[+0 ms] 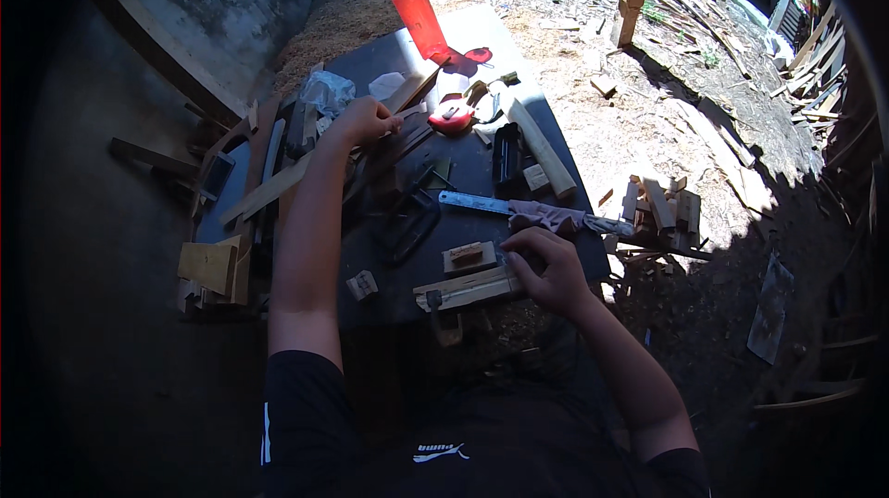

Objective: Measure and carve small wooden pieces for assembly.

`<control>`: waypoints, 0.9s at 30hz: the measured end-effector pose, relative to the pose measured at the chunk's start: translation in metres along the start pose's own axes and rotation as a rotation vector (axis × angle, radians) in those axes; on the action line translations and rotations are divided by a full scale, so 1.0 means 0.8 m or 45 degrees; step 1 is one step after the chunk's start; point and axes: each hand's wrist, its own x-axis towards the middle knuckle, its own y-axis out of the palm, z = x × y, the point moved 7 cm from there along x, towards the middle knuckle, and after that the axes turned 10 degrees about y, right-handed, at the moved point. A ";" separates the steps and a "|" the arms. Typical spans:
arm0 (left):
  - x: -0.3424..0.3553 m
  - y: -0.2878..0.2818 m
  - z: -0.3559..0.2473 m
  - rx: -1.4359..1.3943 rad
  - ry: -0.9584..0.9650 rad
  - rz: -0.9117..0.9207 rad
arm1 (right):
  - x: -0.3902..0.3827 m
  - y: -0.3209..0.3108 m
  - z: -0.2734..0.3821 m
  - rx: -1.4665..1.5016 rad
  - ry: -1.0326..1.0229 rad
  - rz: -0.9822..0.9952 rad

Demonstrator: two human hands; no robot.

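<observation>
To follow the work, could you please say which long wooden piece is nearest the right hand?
The strip on the near side of the table, its right end beside the right hand; other long pieces lie farther off.

Left hand (pixel 365 120) curled, far forward; right hand (pixel 550 268) closer in, loosely bent.

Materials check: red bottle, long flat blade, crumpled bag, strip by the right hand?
Red bottle: likely plastic, perhaps translucent; bright, even red body.
Blade: probably metal; thin, flat, blue-grey, speckled.
Crumpled bag: seems plastic film; shiny, filmy creases.
Strip by the right hand: wood, apparently unfinished; pale tan.
</observation>
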 end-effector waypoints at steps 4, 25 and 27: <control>0.038 -0.022 0.037 0.052 0.202 -0.431 | 0.002 0.004 0.007 -0.018 -0.010 0.005; 0.157 0.021 0.035 0.297 0.088 -0.171 | 0.006 -0.001 0.006 -0.066 0.058 -0.017; 0.157 0.022 0.042 0.355 -0.035 -0.168 | 0.005 0.001 0.007 -0.059 0.062 -0.009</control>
